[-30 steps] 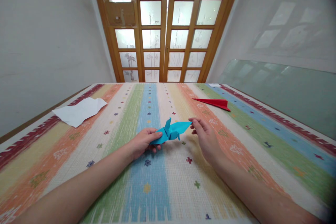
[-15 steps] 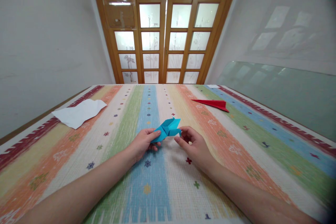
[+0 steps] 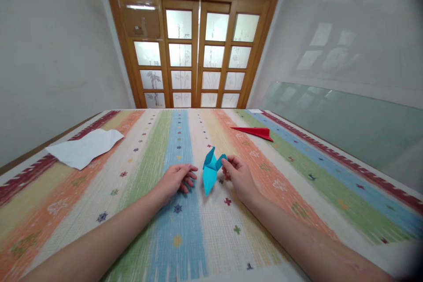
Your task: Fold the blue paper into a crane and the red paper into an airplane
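Observation:
A blue folded-paper figure [image 3: 210, 174] with pointed flaps is held just over the striped tablecloth, one long point aimed down towards me. My right hand [image 3: 238, 175] pinches its upper right flap between thumb and fingers. To its left, my left hand [image 3: 176, 179] is apart from the paper, with its fingers loosely curled and separated and nothing in them. The lower parts of the right fingers are partly hidden behind the thumb and the paper.
A red folded-paper dart [image 3: 256, 132] lies farther back on the right. On the left lies a creased white sheet of paper [image 3: 86, 145]. The striped tablecloth [image 3: 178, 238] covers the table, and wooden doors with glass panes [image 3: 198, 53] stand beyond its far edge.
My left hand has let go of the blue folded paper. The right hand now holds it by a flap, and its long point has swung from the left to downwards. The view has shifted slightly.

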Demonstrator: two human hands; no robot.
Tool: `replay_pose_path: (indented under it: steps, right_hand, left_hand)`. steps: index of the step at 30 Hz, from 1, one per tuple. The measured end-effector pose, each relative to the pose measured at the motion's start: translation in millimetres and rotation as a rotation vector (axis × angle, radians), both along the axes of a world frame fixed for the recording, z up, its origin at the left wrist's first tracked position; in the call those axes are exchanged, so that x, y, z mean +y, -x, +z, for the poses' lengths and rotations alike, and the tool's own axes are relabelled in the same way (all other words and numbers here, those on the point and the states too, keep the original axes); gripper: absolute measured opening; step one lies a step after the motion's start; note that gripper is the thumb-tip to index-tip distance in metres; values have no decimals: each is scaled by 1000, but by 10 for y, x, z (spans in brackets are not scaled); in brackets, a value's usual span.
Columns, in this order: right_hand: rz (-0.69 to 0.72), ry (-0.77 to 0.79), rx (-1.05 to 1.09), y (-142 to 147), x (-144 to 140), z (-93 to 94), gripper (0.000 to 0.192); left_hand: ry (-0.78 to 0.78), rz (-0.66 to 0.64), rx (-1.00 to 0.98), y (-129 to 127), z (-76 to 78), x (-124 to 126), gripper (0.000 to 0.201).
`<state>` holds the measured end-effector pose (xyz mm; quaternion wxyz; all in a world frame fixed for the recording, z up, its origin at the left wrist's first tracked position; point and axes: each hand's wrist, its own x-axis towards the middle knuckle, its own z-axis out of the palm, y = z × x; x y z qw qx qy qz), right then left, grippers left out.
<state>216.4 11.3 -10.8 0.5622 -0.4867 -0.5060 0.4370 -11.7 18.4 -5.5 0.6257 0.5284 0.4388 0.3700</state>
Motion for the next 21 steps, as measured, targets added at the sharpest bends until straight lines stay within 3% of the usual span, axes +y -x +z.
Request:
replay_pose_path:
  steps: [7,12,21]
  right_hand:
    - [-35,66,66,-10,60,-36,35]
    - [-45,90,-5,-92,209,16,31]
    - [-166,1,-357,-832,1186,279,18]
  left_hand:
    - [-491,87,406,160,-68,105,34]
    - [-782,-30,701,125,-29,45,23]
    - [-883,-105,853,85,-78,7,27]
